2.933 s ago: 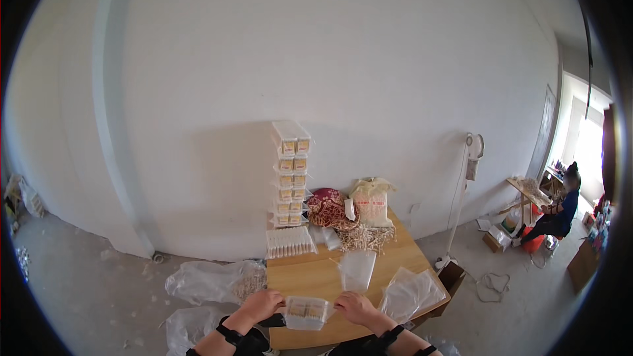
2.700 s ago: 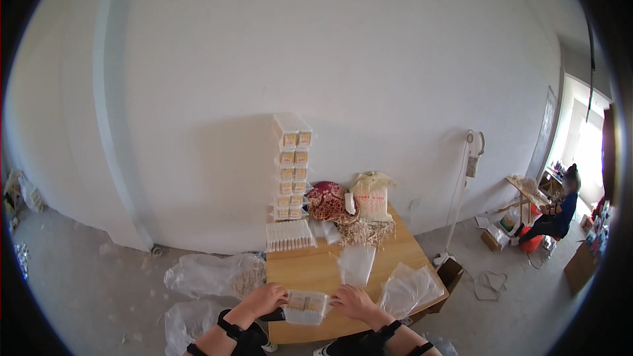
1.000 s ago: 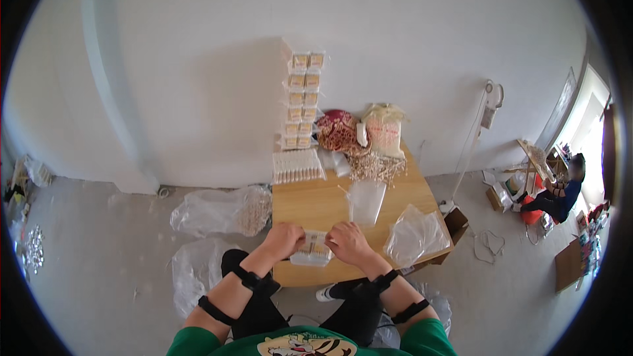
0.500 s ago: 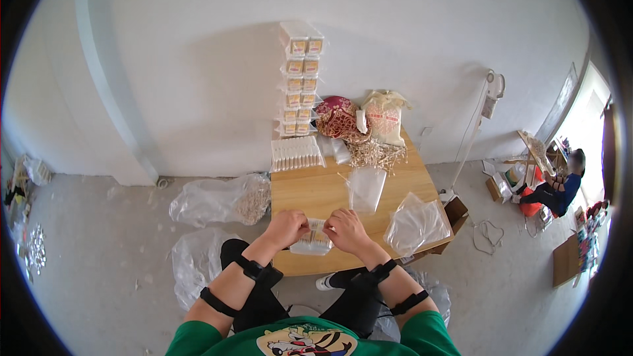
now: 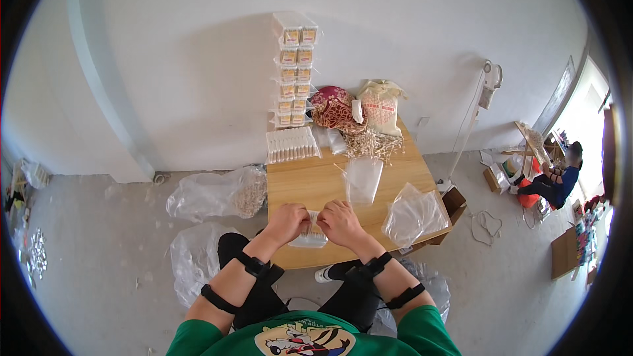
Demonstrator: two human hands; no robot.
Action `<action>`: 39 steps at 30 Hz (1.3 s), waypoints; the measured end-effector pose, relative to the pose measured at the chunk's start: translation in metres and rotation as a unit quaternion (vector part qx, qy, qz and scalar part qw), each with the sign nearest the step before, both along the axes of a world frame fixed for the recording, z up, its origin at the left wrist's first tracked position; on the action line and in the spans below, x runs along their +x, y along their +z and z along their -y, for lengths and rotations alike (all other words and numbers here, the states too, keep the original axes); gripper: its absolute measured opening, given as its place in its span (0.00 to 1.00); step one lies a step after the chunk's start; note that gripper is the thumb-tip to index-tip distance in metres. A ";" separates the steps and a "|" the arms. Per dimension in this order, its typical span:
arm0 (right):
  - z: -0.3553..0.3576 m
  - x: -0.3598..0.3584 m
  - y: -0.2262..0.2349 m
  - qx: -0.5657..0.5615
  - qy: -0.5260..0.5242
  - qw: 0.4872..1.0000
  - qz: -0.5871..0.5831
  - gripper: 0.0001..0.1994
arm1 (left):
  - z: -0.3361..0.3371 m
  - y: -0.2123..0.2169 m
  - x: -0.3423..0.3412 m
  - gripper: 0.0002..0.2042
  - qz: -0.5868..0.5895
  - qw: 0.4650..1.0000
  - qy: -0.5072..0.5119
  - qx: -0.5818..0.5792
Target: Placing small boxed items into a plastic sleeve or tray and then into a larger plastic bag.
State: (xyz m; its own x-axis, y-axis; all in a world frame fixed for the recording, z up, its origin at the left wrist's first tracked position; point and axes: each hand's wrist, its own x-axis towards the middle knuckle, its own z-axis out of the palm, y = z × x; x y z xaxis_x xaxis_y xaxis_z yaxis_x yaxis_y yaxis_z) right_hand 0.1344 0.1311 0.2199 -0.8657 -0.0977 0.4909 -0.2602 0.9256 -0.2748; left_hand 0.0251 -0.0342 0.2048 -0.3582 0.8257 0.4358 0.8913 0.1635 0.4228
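Note:
A clear plastic pack of what look like cotton swabs [image 5: 308,240] lies at the near edge of the wooden table [image 5: 316,184]. My left hand [image 5: 289,222] pinches its far left side, fingers closed. On the opposite side, the closed fingers of my right hand [image 5: 340,223] grip the plastic, almost meeting the left ones. Both hands partly cover the pack's top. Beyond them a clear plastic sheet or bag [image 5: 364,180] lies flat, below a heap of loose swabs [image 5: 374,145].
Stacked packs [image 5: 295,72] rise at the back left, behind a row of small bundles [image 5: 293,145]. A dark red patterned cloth [image 5: 335,109] and a cream bag [image 5: 381,107] stand behind the heap. Clear bags [image 5: 415,217] lie right. Another person [image 5: 560,175] sits far right.
My fingertips have come closer together over the pack, covering more of its top. The whole view has shifted slightly.

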 end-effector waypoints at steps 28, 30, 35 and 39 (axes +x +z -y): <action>0.006 -0.003 -0.003 0.010 0.002 1.000 -0.008 0.04 | -0.003 0.002 0.006 0.01 0.028 1.000 -0.009 0.008; 0.008 -0.002 -0.001 0.017 0.001 1.000 0.000 0.04 | 0.000 0.003 0.008 0.01 0.024 1.000 -0.006 -0.002; -0.003 0.006 0.007 0.018 0.012 0.999 -0.026 0.04 | 0.008 0.014 0.005 0.03 -0.040 0.999 0.012 -0.026; -0.015 0.016 0.012 0.041 0.017 0.998 -0.043 0.05 | 0.021 0.012 -0.002 0.03 -0.064 0.998 0.019 -0.017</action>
State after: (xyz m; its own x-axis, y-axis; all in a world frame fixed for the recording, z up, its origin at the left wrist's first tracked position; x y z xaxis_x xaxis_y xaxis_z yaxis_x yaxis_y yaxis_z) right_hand 0.1503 0.1459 0.2320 -0.8165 -0.1698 0.5518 -0.3120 0.9339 -0.1743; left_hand 0.0233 -0.0550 0.2164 -0.3337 0.8274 0.4517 0.9302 0.2112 0.3003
